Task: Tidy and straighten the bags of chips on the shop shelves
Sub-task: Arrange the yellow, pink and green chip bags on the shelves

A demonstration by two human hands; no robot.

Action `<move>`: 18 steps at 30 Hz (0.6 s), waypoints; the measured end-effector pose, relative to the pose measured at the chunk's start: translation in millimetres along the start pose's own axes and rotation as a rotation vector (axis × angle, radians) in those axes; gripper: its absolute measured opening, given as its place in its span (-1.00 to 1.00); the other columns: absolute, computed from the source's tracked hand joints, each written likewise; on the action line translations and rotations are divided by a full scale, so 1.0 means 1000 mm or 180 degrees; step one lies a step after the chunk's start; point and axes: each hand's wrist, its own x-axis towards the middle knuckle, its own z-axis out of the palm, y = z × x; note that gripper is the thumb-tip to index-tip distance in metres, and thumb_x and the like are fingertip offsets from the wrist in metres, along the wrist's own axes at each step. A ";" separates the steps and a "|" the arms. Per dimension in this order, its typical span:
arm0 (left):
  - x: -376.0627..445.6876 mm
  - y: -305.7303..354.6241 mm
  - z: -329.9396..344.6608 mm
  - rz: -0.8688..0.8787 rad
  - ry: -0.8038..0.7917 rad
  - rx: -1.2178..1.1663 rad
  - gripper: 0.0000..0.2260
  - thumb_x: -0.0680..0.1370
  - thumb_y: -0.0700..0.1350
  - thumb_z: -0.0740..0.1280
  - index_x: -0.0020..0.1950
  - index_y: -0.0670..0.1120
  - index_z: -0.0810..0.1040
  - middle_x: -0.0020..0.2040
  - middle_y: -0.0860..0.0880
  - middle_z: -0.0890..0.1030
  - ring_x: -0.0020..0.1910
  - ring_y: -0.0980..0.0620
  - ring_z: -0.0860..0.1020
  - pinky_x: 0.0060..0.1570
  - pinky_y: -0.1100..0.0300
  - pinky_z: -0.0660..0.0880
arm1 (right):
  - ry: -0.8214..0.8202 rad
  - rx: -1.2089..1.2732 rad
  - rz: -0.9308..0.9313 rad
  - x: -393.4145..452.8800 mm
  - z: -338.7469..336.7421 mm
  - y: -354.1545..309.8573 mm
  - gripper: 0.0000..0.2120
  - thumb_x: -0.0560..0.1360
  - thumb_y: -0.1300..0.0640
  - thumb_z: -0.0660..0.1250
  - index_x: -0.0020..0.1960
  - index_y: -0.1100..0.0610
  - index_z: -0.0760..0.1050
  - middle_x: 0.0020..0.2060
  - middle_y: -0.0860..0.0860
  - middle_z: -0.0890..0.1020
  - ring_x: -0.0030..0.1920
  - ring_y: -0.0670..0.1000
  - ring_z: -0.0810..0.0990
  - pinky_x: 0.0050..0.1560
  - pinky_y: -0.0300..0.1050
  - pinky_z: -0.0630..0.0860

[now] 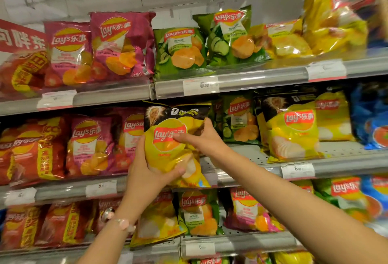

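Your left hand grips the yellow chip bag from its 7 o'clock; your right hand pinches its 3 o'clock edge, before the middle shelf.

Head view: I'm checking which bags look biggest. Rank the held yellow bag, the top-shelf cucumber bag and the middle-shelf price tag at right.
1. Held yellow bag, though nearest the camera.
2. Cucumber bag.
3. Price tag.

held bag before middle shelf | between hands
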 end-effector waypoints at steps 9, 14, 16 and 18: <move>0.009 0.022 0.048 -0.0208 -0.0568 -0.0208 0.12 0.01 0.36 0.52 0.49 0.23 0.08 0.23 0.11 0.44 0.14 0.08 0.49 0.08 0.12 0.49 | 0.0429 -0.0120 -0.0132 -0.017 -0.069 -0.006 -0.51 0.35 0.17 0.53 0.19 0.10 0.38 0.08 0.08 0.61 0.10 0.07 0.60 0.18 0.11 0.53; 0.026 0.034 0.068 -0.1056 -0.1316 -0.1915 -0.10 -0.02 0.14 0.68 0.26 0.19 0.40 0.15 -0.08 0.63 0.04 -0.03 0.65 -0.09 0.05 0.60 | 0.0202 -0.0040 -0.0060 -0.026 -0.109 -0.008 -0.58 0.38 0.19 0.49 0.17 0.07 0.41 -0.01 0.00 0.65 -0.06 -0.04 0.67 -0.17 -0.18 0.59; 0.029 0.036 0.081 -0.1192 -0.1583 -0.2097 -0.02 -0.11 0.11 0.70 0.26 0.07 0.43 0.11 -0.09 0.66 0.07 -0.09 0.64 -0.04 -0.01 0.58 | 0.0145 -0.0015 -0.0049 -0.032 -0.122 -0.008 -0.64 0.39 0.19 0.49 0.10 0.00 0.44 -0.09 -0.08 0.67 -0.13 -0.11 0.68 -0.25 -0.25 0.57; 0.029 0.040 0.095 -0.1168 -0.1658 -0.2053 0.00 -0.13 0.10 0.70 0.27 0.00 0.44 0.09 -0.09 0.67 0.07 -0.10 0.64 -0.06 0.04 0.59 | 0.0192 -0.0005 -0.0037 -0.037 -0.135 -0.007 -0.64 0.38 0.20 0.49 0.09 -0.02 0.43 -0.08 -0.08 0.67 -0.10 -0.09 0.67 -0.19 -0.22 0.57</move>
